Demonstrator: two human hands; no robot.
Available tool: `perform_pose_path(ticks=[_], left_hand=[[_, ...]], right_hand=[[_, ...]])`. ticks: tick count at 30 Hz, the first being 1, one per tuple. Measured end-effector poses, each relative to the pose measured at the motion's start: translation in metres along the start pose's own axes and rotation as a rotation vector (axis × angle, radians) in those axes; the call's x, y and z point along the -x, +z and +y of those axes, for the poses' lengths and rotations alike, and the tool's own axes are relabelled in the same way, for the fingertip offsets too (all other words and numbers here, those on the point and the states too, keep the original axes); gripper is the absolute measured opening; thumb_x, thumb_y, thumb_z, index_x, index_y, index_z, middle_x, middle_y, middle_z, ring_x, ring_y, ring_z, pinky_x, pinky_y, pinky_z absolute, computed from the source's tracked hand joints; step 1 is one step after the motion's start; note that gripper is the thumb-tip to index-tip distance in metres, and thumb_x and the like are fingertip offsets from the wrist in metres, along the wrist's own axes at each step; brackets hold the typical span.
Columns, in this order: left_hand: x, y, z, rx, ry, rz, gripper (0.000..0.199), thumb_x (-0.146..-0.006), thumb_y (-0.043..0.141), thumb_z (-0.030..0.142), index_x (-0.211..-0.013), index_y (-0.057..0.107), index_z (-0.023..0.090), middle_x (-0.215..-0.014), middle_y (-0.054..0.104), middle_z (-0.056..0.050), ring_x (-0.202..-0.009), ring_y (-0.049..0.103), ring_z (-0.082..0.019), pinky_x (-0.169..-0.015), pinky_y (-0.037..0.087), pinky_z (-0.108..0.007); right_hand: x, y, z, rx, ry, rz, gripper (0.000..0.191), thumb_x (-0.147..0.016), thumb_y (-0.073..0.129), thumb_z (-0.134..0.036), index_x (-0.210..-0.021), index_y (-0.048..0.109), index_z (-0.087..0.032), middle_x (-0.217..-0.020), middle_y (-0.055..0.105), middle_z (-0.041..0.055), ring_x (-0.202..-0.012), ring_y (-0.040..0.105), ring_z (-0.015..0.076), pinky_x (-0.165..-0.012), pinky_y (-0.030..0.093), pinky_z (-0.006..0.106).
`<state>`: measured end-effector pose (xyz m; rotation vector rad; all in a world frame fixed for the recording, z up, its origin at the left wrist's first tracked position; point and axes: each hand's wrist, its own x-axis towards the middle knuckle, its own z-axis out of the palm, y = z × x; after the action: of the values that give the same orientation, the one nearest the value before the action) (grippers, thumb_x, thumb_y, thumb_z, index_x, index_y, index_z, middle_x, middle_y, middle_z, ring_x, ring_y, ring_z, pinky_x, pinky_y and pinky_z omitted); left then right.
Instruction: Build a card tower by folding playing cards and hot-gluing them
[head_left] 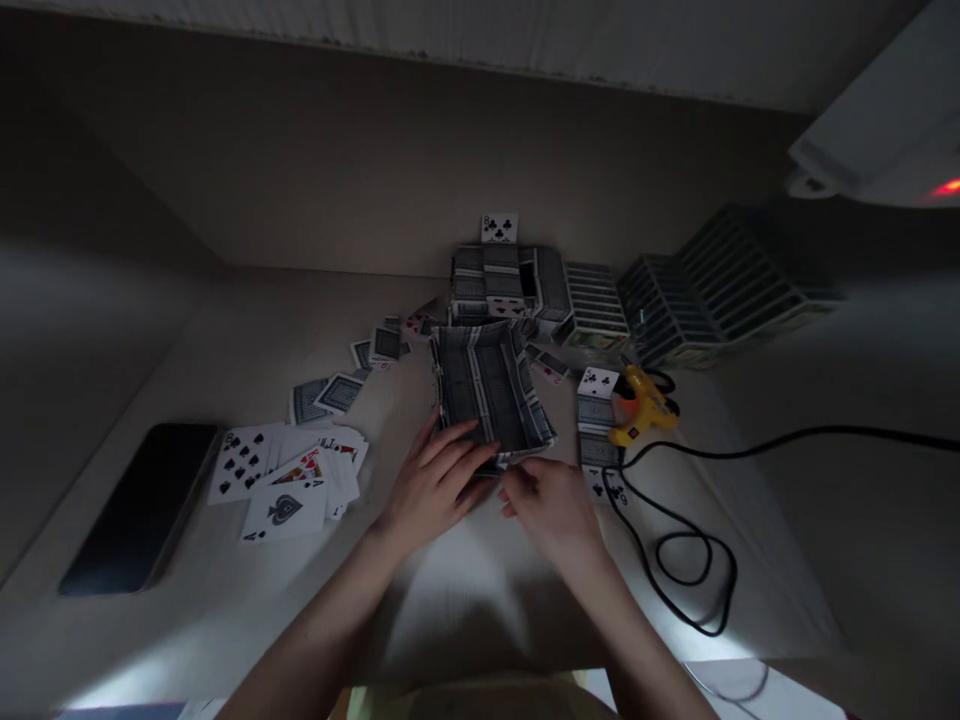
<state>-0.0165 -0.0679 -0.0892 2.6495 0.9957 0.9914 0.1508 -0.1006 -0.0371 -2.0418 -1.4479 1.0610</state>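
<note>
Left hand (435, 485) is reaching over a likely light, bendy tray (480, 370), best held by its rim; right hand (553, 498) is curling, both grips unclear.

Phone (139, 510) left, box (491, 385) middle, glue gun (643, 408) right

I'm reading an A on the ace of spades (283, 512) at lower left; beside it, an 8 is showing on a spade card (238, 466). Near upper centre, I'm seeing another 8 marking a club card (500, 228).
</note>
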Motion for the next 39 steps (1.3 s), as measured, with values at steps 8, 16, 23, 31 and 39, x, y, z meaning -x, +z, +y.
perform_pose_path(ticks=[8, 16, 23, 31, 39], left_hand=[[0.0, 0.0, 0.0, -0.005, 0.004, 0.004, 0.035, -0.088, 0.061, 0.026, -0.123, 0.059, 0.02, -0.102, 0.072, -0.007, -0.118, 0.06, -0.027, -0.115, 0.034, -0.056], [0.0, 0.002, 0.0, -0.011, 0.007, 0.02, 0.033, -0.088, 0.062, 0.025, -0.12, 0.059, 0.02, -0.101, 0.072, -0.006, -0.118, 0.06, -0.026, -0.115, 0.034, -0.055], [0.0, 0.002, 0.0, -0.017, 0.006, 0.013, 0.032, -0.089, 0.061, 0.024, -0.12, 0.059, 0.019, -0.101, 0.072, -0.006, -0.118, 0.06, -0.027, -0.115, 0.034, -0.056], [-0.002, 0.001, 0.003, -0.015, -0.02, 0.039, 0.026, -0.091, 0.057, 0.021, -0.116, 0.062, 0.019, -0.097, 0.072, -0.006, -0.116, 0.061, -0.025, -0.115, 0.035, -0.054], [-0.004, 0.001, 0.007, -0.002, -0.064, 0.069, 0.02, -0.09, 0.056, 0.016, -0.109, 0.064, 0.018, -0.094, 0.073, -0.005, -0.108, 0.063, -0.023, -0.113, 0.038, -0.053]], right_hand=[[0.0, 0.002, 0.003, -0.041, 0.028, -0.022, 0.028, -0.082, 0.047, -0.021, -0.056, 0.057, -0.021, -0.058, 0.073, 0.0053, -0.049, 0.069, 0.0159, -0.047, 0.047, 0.022], [-0.002, 0.002, 0.003, -0.033, 0.005, -0.016, 0.027, -0.084, 0.047, -0.02, -0.059, 0.059, -0.021, -0.06, 0.073, 0.0051, -0.051, 0.069, 0.0163, -0.047, 0.046, 0.022], [0.007, 0.006, 0.007, -0.141, -0.098, 0.003, 0.022, -0.088, 0.046, -0.024, -0.08, 0.066, -0.021, -0.073, 0.076, 0.0048, -0.065, 0.074, 0.0177, -0.058, 0.053, 0.023], [0.005, 0.019, 0.03, -0.302, -0.146, 0.092, 0.022, -0.087, 0.054, -0.036, -0.088, 0.069, -0.02, -0.08, 0.077, 0.0064, -0.073, 0.074, 0.0208, -0.067, 0.057, 0.029], [-0.001, 0.044, 0.042, -0.384, -0.142, 0.221, 0.027, -0.086, 0.057, -0.043, -0.084, 0.07, -0.019, -0.084, 0.077, 0.0088, -0.073, 0.073, 0.0205, -0.067, 0.056, 0.03]])
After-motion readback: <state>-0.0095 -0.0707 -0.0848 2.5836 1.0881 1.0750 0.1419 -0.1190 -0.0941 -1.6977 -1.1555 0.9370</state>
